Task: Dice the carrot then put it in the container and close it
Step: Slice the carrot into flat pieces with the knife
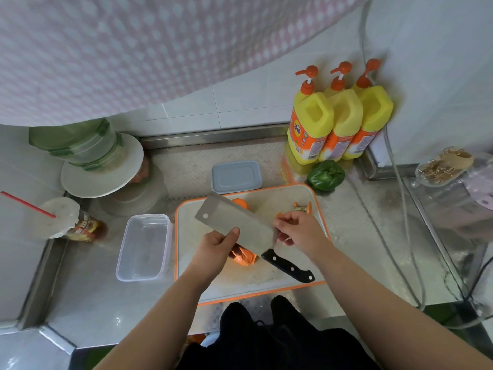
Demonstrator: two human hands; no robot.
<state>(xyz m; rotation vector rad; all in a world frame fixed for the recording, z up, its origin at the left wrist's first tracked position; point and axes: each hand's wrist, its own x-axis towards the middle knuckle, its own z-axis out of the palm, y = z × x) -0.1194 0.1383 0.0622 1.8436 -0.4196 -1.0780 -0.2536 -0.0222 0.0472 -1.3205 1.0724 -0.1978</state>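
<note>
Cutting board (288, 271) on the surface, open clear container (144, 247) just left of it. My left hand (217, 247) grips the cleaver (237, 225) by its blade, long axis running far-left to near-right, handle toward me. Carrot pieces (244, 257) lie under the blade beside that hand; my right hand (298, 231) pinches the blade's heel edge.

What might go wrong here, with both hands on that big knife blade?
The left hand and right hand both hold the cleaver by its bare blade, the handle free, so a slip might cut fingers. Carrot pieces lie under the blade and could get knocked off the cutting board. The empty container sits off the board, so scooped pieces may spill.
</note>
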